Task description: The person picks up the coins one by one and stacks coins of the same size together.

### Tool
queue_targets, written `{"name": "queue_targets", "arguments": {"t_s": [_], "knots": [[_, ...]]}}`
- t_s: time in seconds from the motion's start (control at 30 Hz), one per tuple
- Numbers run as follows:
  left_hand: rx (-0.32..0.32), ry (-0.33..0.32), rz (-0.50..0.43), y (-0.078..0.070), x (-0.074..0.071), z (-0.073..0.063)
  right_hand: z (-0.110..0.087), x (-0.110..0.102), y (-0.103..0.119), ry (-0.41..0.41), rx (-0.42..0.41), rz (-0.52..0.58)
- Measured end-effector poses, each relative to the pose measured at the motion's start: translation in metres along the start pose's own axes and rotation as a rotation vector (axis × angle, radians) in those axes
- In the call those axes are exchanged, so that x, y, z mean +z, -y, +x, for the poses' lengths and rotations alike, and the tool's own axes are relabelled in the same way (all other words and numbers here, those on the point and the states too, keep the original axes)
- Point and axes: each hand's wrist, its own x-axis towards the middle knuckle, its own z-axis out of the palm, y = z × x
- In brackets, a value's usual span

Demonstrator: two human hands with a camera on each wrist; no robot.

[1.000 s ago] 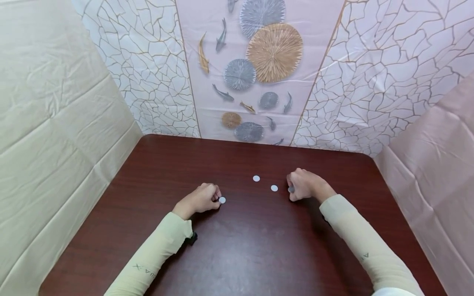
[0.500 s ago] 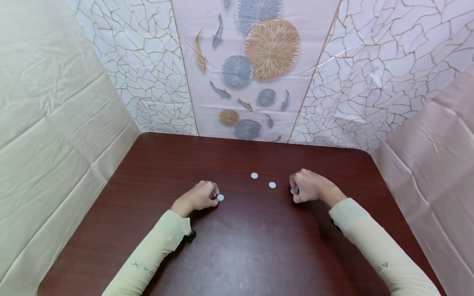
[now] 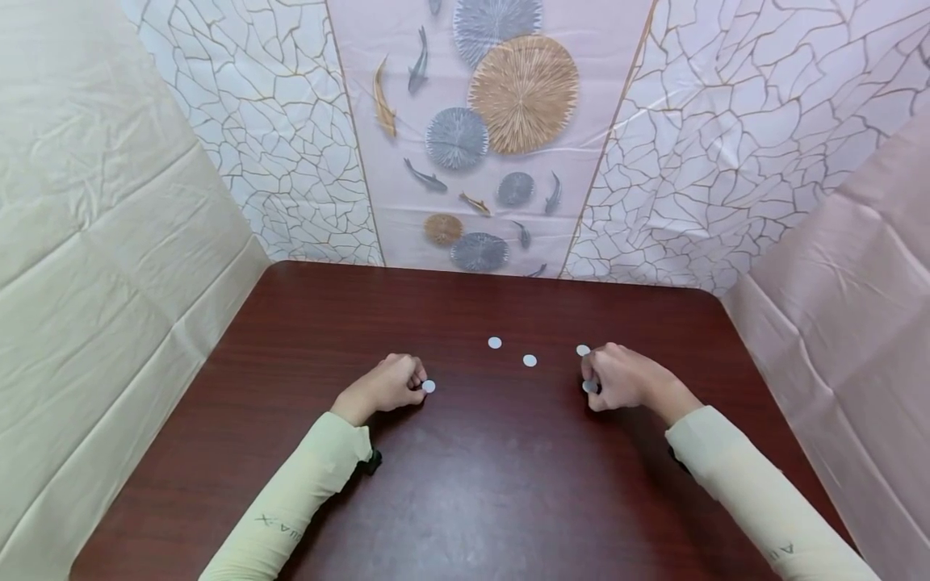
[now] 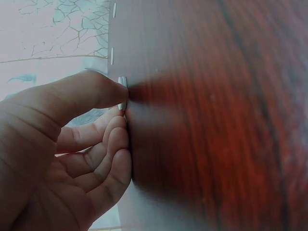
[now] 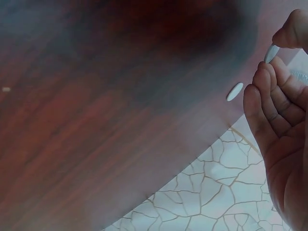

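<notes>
My left hand (image 3: 385,386) rests low on the dark table and pinches a small white disc (image 3: 429,386) between thumb and finger. That disc (image 4: 122,93) appears edge-on at the thumb tip in the left wrist view. Across the table, my right hand (image 3: 626,379) pinches another white disc (image 3: 590,386), whose edge shows between thumb and fingers in the right wrist view. Just behind the right hand lies a further white disc (image 3: 583,350), flat on the table. Two more discs, a farther one (image 3: 495,343) and a nearer one (image 3: 529,361), lie between the hands.
The reddish-brown table (image 3: 465,484) has rounded far corners. A patterned cloth (image 3: 523,161) hangs behind its far edge. Pale cloth walls stand on the left (image 3: 131,323) and right (image 3: 835,339). A small black object (image 3: 372,462) sits beneath the left cuff.
My right hand has moved right and nearer with its disc, and a disc behind it has come into view. The left hand stays in place; the head view has shifted slightly.
</notes>
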Motion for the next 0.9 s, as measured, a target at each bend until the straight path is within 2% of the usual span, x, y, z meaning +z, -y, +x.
{"name": "queue_targets", "arguments": {"t_s": [0.3,0.47,0.9], "knots": [[0.0,0.012,-0.016,-0.001,-0.001,0.0,-0.023,0.008,-0.004,-0.043,0.003,0.022],[-0.01,0.017,-0.034,-0.002,0.0,-0.002,-0.031,0.014,-0.005,-0.037,0.004,0.048],[0.041,-0.004,-0.042,0.002,0.002,0.0,-0.041,0.022,-0.004,-0.027,-0.004,0.091]]}}
